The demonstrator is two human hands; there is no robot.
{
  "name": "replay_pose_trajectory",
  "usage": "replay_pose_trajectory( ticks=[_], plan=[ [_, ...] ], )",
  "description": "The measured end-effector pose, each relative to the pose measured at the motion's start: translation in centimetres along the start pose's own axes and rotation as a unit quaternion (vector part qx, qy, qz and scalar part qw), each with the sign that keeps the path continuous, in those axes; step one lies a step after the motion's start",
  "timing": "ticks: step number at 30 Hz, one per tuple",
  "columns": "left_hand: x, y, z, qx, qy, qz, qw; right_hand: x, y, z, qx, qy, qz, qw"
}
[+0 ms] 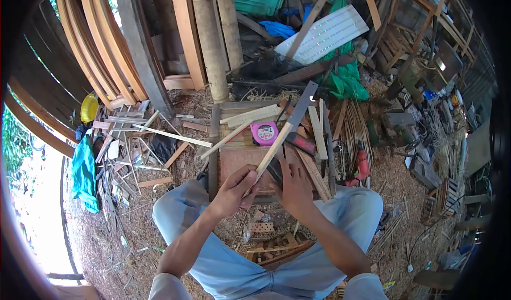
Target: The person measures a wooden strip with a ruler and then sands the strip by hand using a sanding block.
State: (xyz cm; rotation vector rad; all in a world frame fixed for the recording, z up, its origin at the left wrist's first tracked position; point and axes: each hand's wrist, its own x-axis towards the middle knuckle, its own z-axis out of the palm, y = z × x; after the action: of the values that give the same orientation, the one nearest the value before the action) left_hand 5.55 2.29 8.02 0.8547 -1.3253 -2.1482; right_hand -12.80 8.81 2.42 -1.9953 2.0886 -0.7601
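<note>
My left hand [237,189] is closed on the lower end of a thin wooden strip [272,152], which slants up and to the right. Along the strip lies a handsaw [304,106], its grey blade pointing away from me. My right hand [296,189] is curled at the saw's dark handle end, close to my left hand; the fingers partly hide the handle. Beyond my hands, a pink tape measure [264,133] rests on a low wooden bench [242,164]. A black and red tool [301,142] lies to its right, partly covered.
Wooden strips [250,116] lie across the bench. A red power drill [362,164] stands on the shavings-covered floor at right. Offcuts [154,182] and a teal bag [85,175] are at left. Wooden frames [101,44] lean behind, near a white panel [324,34].
</note>
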Motion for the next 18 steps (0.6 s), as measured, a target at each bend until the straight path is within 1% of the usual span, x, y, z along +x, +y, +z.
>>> replay_pose_trajectory(
  ticks=[1,2,3,4,5,7,8,9,10,11,13,14,15,16,17,18],
  plan=[
    [-0.1,0.3,0.0,-0.041,-0.002,-0.013,0.999,0.1,-0.1,0.3,-0.008,-0.04,0.036,0.999],
    [0.1,0.3,-0.1,-0.041,0.0,-0.008,0.999,0.4,0.1,0.3,-0.009,-0.039,0.031,0.999],
    [0.3,0.2,-0.2,-0.05,0.022,-0.003,0.998,0.9,0.2,-0.2,0.119,0.004,0.064,0.991],
    [0.4,0.0,-0.3,-0.062,0.044,0.001,0.997,1.4,0.3,-0.7,0.244,0.045,0.096,0.964],
    [0.6,0.0,-0.3,-0.066,0.044,0.005,0.997,1.9,0.3,-1.4,0.24,0.043,0.092,0.965],
    [0.9,0.0,-0.2,-0.016,0.07,0.033,0.997,2.6,-0.4,-4.3,0.339,0.113,-0.008,0.934],
    [1.0,-0.2,-0.1,-0.022,0.067,0.033,0.997,2.5,-0.8,-4.6,0.288,0.136,-0.037,0.947],
    [1.1,-0.4,0.0,-0.022,0.059,0.011,0.998,2.3,-1.0,-4.3,0.282,0.134,-0.036,0.949],
    [1.2,-0.6,0.1,-0.019,0.05,-0.013,0.998,2.0,-1.1,-3.7,0.218,0.123,-0.071,0.966],
    [1.3,-0.8,0.3,-0.019,0.046,-0.016,0.999,1.7,-1.1,-3.1,0.154,0.113,-0.103,0.976],
    [1.0,-1.1,0.5,0.033,0.079,-0.081,0.993,2.3,-0.1,-2.0,0.159,0.117,-0.089,0.976],
    [0.9,-1.3,0.5,0.035,0.077,-0.087,0.993,2.9,0.7,-1.7,0.155,0.124,-0.046,0.979],
    [0.7,-1.5,0.6,0.098,0.083,-0.076,0.989,3.1,0.9,-1.7,0.15,0.131,-0.004,0.98],
    [0.8,-1.6,0.7,0.16,0.089,-0.06,0.981,3.0,0.5,-1.7,0.152,0.142,-0.016,0.978],
    [1.0,-1.8,0.7,0.162,0.087,-0.059,0.981,2.5,-0.2,-1.9,0.151,0.145,-0.016,0.978],
    [1.1,-2.1,0.5,0.172,0.092,-0.042,0.98,1.8,-1.1,-2.2,0.128,0.143,-0.085,0.978]
  ],
)
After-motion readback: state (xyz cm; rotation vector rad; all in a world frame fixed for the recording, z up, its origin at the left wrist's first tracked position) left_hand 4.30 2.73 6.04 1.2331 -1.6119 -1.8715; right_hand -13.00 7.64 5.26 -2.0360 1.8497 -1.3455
